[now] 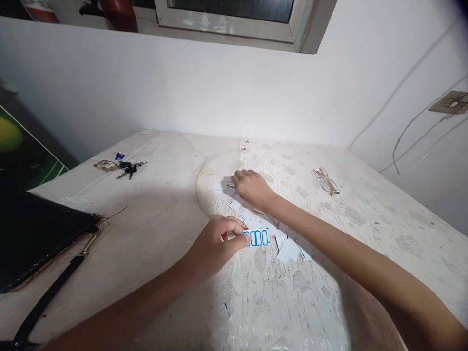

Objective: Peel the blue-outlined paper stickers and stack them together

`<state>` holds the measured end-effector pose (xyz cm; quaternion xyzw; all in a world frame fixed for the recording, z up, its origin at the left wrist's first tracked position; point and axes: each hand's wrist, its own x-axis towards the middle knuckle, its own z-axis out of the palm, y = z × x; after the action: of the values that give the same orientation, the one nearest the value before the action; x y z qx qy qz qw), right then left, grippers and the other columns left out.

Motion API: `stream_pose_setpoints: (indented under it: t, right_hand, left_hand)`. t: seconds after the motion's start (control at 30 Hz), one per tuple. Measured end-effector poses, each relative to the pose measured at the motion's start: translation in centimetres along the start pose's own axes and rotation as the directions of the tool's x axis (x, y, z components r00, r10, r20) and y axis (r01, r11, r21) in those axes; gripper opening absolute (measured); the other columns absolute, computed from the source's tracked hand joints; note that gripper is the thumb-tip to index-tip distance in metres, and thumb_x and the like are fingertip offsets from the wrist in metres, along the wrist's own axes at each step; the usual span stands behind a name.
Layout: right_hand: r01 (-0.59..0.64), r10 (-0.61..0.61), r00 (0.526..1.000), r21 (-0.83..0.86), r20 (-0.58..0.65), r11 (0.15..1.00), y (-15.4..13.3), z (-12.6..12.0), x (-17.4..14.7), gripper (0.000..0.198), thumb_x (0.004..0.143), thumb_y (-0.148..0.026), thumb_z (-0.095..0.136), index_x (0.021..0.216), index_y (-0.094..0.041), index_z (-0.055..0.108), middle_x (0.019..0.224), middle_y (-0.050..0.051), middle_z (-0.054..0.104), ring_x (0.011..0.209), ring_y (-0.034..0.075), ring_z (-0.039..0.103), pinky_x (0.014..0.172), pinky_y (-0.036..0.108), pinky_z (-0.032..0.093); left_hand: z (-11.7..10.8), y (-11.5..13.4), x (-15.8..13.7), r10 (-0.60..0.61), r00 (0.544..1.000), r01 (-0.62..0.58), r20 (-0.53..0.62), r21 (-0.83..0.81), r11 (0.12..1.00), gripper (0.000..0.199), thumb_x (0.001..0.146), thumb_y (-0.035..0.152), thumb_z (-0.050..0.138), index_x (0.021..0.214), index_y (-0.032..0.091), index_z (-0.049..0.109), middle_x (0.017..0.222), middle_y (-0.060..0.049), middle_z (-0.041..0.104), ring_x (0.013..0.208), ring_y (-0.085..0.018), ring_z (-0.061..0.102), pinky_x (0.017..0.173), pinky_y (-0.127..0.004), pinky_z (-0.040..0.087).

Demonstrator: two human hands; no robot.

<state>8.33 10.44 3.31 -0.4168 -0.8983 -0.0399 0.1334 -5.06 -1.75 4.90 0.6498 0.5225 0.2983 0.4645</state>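
Observation:
Between the thumb and fingers of my left hand [223, 241] is a small white card [260, 237] with blue outlined shapes, held just above the table. My right hand [252, 186] reaches farther forward, its fingers curled down and closed at the edge of a small paper piece [230, 185]. Several white paper pieces [234, 205] lie scattered between and below my hands, some overlapping. A cluster of cut paper pieces [288, 251] rests to the right of the card, partly under my right forearm.
The table [164, 204] has a worn plastic cover. Keys [128, 168] with a fob lie at the left, and glasses [325, 181] at the right. A black bag [40, 239] with a strap sits at the left edge. Behind are a wall and a window [230, 19].

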Motion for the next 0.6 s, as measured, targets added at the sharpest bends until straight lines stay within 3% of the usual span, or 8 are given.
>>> stream_pose_setpoints:
  t: [0.1, 0.13, 0.2, 0.23, 0.3, 0.37, 0.43, 0.6]
  right_hand:
    - [-0.106, 0.115, 0.988, 0.083, -0.107, 0.991, 1.2, -2.3, -2.8, 0.021, 0.088, -0.010, 0.034, 0.095, -0.009, 0.053, 0.087, 0.012, 0.060, 0.072, 0.018, 0.057, 0.064, 0.031, 0.043]
    - [-0.152, 0.207, 0.965, 0.295, -0.164, 0.943, 1.4, -3.1, -4.1, 0.018, 0.089, -0.015, 0.037, 0.092, -0.012, 0.054, 0.078, 0.007, 0.060, 0.064, 0.015, 0.056, 0.060, 0.029, 0.044]
    - [-0.198, 0.353, 0.929, 0.655, -0.112, 0.729, 1.4, -4.7, -6.9, 0.015, 0.088, -0.023, 0.043, 0.084, -0.015, 0.056, 0.064, 0.002, 0.058, 0.054, 0.012, 0.055, 0.054, 0.027, 0.046]
    - [-0.215, 0.386, 0.921, 0.749, -0.058, 0.626, 1.2, -5.4, -8.2, 0.016, 0.087, -0.026, 0.047, 0.082, -0.015, 0.057, 0.061, 0.001, 0.057, 0.052, 0.011, 0.054, 0.053, 0.027, 0.046]
    - [-0.221, 0.413, 0.911, 0.861, 0.014, 0.458, 0.3, -6.2, -10.5, 0.015, 0.084, -0.029, 0.053, 0.082, -0.016, 0.061, 0.058, 0.001, 0.057, 0.050, 0.011, 0.053, 0.051, 0.027, 0.047]
    - [-0.232, 0.398, 0.914, 0.903, 0.075, 0.363, -0.6, -6.3, -11.9, 0.015, 0.082, -0.030, 0.056, 0.086, -0.018, 0.065, 0.059, 0.001, 0.057, 0.050, 0.012, 0.053, 0.049, 0.027, 0.047]
    - [-0.221, 0.344, 0.935, 0.902, 0.088, 0.370, -1.2, -5.8, -12.6, 0.017, 0.082, -0.029, 0.056, 0.089, -0.020, 0.067, 0.063, 0.002, 0.058, 0.052, 0.012, 0.052, 0.048, 0.027, 0.045]
    - [-0.134, 0.213, 0.977, 0.805, 0.010, 0.579, -1.8, -4.1, -13.2, 0.024, 0.087, -0.020, 0.047, 0.099, -0.025, 0.068, 0.080, 0.004, 0.059, 0.069, 0.014, 0.055, 0.056, 0.028, 0.044]
  left_hand:
    - [0.0, -0.4, 0.2, 0.017, 1.000, -0.017, -0.001, 0.005, 1.000, 0.021, 0.070, 0.032, 0.056, 0.053, 0.019, 0.052, 0.084, -0.001, 0.065, 0.077, -0.018, 0.054, 0.064, -0.029, 0.036]
    - [0.1, -0.6, 0.3, 0.025, 1.000, -0.025, 0.007, 0.007, 1.000, 0.023, 0.071, 0.032, 0.056, 0.053, 0.019, 0.051, 0.079, 0.000, 0.064, 0.073, -0.017, 0.054, 0.061, -0.028, 0.035]
    - [0.2, -0.9, 0.4, 0.018, 0.999, -0.019, 0.038, 0.009, 1.000, 0.026, 0.073, 0.034, 0.054, 0.054, 0.018, 0.050, 0.064, 0.001, 0.060, 0.063, -0.015, 0.052, 0.054, -0.027, 0.032]
    - [0.3, -1.0, 0.4, 0.004, 0.998, -0.004, 0.061, 0.003, 1.000, 0.026, 0.075, 0.036, 0.054, 0.055, 0.018, 0.051, 0.059, 0.002, 0.058, 0.059, -0.014, 0.052, 0.051, -0.026, 0.031]
    - [0.5, -1.3, 0.6, -0.031, 0.993, 0.036, 0.117, -0.037, 0.999, 0.024, 0.077, 0.036, 0.052, 0.061, 0.018, 0.056, 0.058, 0.001, 0.061, 0.057, -0.014, 0.055, 0.049, -0.025, 0.031]
    - [0.7, -1.4, 0.8, -0.055, 0.985, 0.071, 0.163, -0.090, 0.993, 0.022, 0.078, 0.035, 0.051, 0.069, 0.017, 0.059, 0.067, -0.001, 0.067, 0.060, -0.015, 0.060, 0.051, -0.024, 0.036]
    - [0.8, -1.5, 1.0, -0.072, 0.979, 0.095, 0.190, -0.114, 0.989, 0.021, 0.079, 0.034, 0.050, 0.072, 0.017, 0.059, 0.072, -0.003, 0.070, 0.062, -0.015, 0.063, 0.053, -0.024, 0.039]
    - [1.0, -1.4, 1.1, -0.052, 0.969, 0.078, 0.241, -0.098, 0.992, 0.021, 0.080, 0.032, 0.051, 0.070, 0.016, 0.059, 0.071, -0.004, 0.070, 0.061, -0.013, 0.062, 0.055, -0.023, 0.043]
